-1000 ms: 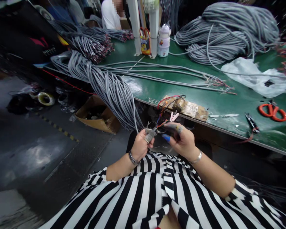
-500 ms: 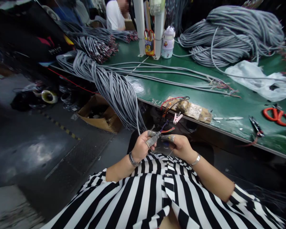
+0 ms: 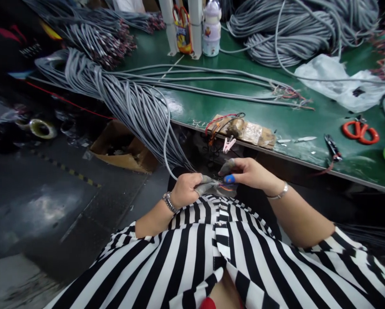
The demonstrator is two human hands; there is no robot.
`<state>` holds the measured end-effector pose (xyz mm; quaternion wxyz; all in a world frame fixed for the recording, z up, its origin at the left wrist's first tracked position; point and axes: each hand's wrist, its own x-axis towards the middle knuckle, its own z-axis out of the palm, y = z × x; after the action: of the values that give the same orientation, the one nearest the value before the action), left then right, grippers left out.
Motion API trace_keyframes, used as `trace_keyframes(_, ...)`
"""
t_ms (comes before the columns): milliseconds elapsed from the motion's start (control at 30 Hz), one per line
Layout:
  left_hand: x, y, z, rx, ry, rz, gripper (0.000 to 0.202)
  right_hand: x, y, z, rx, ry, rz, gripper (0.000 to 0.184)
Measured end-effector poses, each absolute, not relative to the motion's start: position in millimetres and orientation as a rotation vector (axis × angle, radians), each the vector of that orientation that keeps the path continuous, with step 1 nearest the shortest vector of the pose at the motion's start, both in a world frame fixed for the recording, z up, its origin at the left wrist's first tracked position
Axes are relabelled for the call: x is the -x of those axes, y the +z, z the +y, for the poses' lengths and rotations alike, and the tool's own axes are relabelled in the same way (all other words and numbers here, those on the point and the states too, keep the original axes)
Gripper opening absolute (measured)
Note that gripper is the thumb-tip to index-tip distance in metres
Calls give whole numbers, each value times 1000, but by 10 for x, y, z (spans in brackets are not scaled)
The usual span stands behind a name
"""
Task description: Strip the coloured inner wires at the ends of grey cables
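My left hand (image 3: 187, 188), its thumb and finger wrapped in grey tape, pinches the end of a grey cable (image 3: 167, 150) in front of my body. Thin coloured wires (image 3: 227, 188), orange and bluish ones among them, stick out to the right past the fingertips. Just above these wires is my right hand (image 3: 248, 172), with grey tape on one finger and blue tape on another. Its fingers are bent and slightly apart, and I see nothing between them. The cable runs up beside a thick hank of grey cables (image 3: 131, 103) draped over the table edge.
On the green table (image 3: 192, 109) are a taped cardboard strip (image 3: 255, 134) with a pink clip (image 3: 229, 145), cutters (image 3: 333, 148), red-handled scissors (image 3: 359, 131), a plastic bag (image 3: 327, 75), a bottle (image 3: 211, 32) and a large cable coil (image 3: 289, 47). A carton (image 3: 124, 156) stands on the floor.
My right hand has come away from the cable end, up and to the right. The wires now lie lower, pointing right. The view has tipped down, so the table appears higher.
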<state>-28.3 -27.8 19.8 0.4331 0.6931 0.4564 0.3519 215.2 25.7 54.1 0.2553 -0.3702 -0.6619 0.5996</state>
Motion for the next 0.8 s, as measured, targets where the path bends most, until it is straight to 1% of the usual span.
trace_keyframes(67, 285, 197, -275, -1786, 863, 1146, 12, -2058, 536, 258, 975, 1725, -1865, 21)
trace_keyframes(100, 287, 195, -274, -1810, 859, 1157, 10, -2017, 519, 251, 973, 1721, -1890, 18)
trace_keyframes(233, 315, 177, -261, -1881, 851, 1206, 12, -1899, 425, 187, 970, 1496, -1972, 10)
trace_keyframes(333, 342, 148, -246, -1948, 839, 1196, 15, -1830, 365, 110, 991, 1406, -1863, 8)
trace_keyframes(400, 358, 123, -232, -1996, 829, 1152, 15, -1784, 321, 53, 1024, 1515, -1639, 14)
trace_keyframes(500, 375, 92, -205, -2036, 827, 1023, 15, -1739, 246, -5, 1035, 1860, -1137, 27)
trace_keyframes(600, 385, 84, -186, -2008, 840, 859, 16, -1741, 180, 0, 952, 2121, -733, 32)
trace_keyframes(667, 389, 83, -190, -1927, 849, 817, 18, -1759, 151, 36, 944, 2126, -588, 32)
trace_keyframes(800, 400, 27, -237, -1528, 876, 867, 32, -1807, 124, 98, 1011, 1918, -503, 36)
